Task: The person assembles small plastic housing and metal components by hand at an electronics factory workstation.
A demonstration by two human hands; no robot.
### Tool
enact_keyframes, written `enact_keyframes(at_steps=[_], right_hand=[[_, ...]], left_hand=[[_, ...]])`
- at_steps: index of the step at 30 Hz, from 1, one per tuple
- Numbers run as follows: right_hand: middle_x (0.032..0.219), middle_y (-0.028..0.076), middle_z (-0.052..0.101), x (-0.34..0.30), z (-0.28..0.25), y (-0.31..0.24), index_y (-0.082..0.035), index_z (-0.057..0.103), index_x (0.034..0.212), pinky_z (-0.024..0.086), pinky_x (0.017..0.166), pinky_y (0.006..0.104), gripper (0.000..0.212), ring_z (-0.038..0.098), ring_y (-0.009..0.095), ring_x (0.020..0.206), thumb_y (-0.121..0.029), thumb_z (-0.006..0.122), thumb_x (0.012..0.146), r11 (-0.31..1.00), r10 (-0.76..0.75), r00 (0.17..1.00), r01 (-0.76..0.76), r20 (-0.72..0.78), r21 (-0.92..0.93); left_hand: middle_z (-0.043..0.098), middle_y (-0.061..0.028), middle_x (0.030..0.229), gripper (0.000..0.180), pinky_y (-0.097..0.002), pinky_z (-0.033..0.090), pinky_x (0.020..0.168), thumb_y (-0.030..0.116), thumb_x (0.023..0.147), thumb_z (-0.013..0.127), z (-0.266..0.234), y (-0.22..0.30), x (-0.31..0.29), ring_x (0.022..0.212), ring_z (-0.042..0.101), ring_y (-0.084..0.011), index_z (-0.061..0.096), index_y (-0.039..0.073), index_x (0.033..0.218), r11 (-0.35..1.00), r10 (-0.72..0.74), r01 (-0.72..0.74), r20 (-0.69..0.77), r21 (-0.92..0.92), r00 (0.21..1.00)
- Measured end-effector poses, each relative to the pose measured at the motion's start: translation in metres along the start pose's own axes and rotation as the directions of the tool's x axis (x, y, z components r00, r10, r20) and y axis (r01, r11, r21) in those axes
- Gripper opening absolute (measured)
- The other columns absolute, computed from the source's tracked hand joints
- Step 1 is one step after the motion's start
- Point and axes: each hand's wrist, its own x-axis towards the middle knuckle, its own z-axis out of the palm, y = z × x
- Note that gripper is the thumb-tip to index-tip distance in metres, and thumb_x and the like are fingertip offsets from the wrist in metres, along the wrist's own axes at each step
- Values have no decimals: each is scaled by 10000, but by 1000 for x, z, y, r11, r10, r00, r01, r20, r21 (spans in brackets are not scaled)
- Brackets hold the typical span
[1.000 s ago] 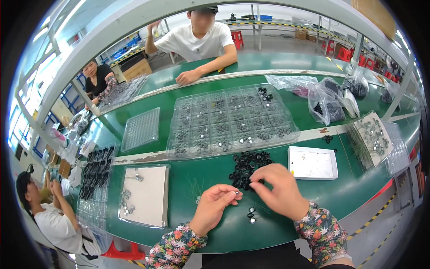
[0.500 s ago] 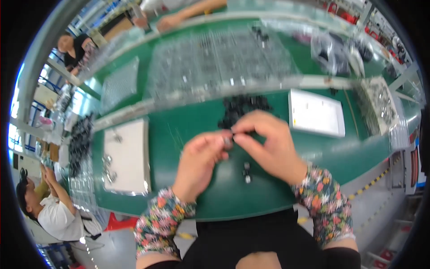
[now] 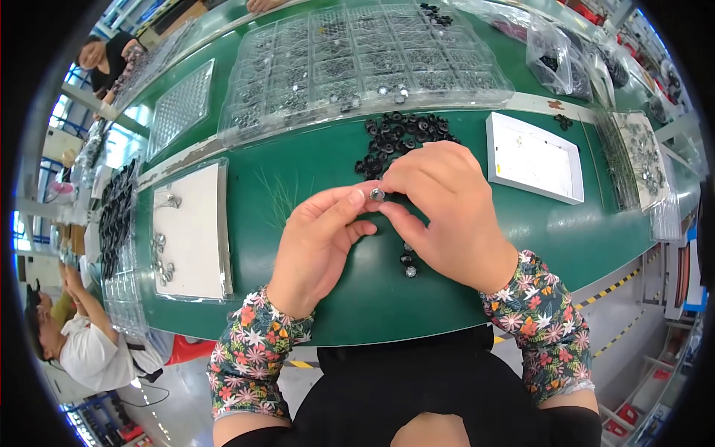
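My left hand [image 3: 316,242] pinches a small round silver part [image 3: 377,195] between thumb and forefinger. Closed in beside it is my right hand [image 3: 450,220], its thumb and fingertips at the right side of the same part; whatever else they pinch is hidden. Just beyond the hands lies a loose pile of small black ring-shaped parts [image 3: 387,138]. Below the right hand, a few small pieces rest in a short row on the green table, the nearest a black piece with a silver top [image 3: 410,273].
At left lies a white board [image 3: 190,231] with several silver parts; fine green strands [image 3: 279,200] lie beside it. A white box [image 3: 535,158] stands at right, near a second board of silver parts [image 3: 642,160]. A compartmented clear tray [image 3: 357,59] spans the back. Other people sit at left.
The view has shifted and sharpened. Both hands stay together at the silver part, which now shows its round face more plainly. The right fingers are curled more over it.
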Motion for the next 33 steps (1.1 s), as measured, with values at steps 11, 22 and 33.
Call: enact_keyframes(at_steps=[11, 22, 33], right_hand=[[1020, 70, 592, -11, 0, -8, -50, 593, 871, 405, 942, 459, 189, 579, 245, 1001, -73, 681, 705, 992, -110, 994, 108, -20, -64], [1036, 57, 663, -2, -27, 43, -71, 622, 807, 460, 828, 351, 175, 605, 267, 939, -34, 726, 671, 994, 77, 960, -94, -268, -50], [1076, 90, 620, -13, -21, 36, -68, 594, 838, 446, 843, 407, 242, 579, 307, 963, -34, 733, 643, 993, 115, 981, -111, -154, 31]], left_hand=[[646, -99, 1122, 251, -285, 484, 811, 129, 952, 537, -3, -6, -11, 980, 604, -147, 621, -24, 1132, 995, -75, 80, 80, -67, 994], [665, -113, 898, 147, -299, 503, 682, 6, 797, 641, 15, 22, 23, 814, 636, -226, 683, 22, 937, 139, 436, -356, 266, 924, 860], [578, -104, 825, 169, -386, 485, 714, 79, 704, 730, 11, -19, 34, 802, 582, -301, 647, 43, 847, -203, 374, -396, 445, 896, 814]])
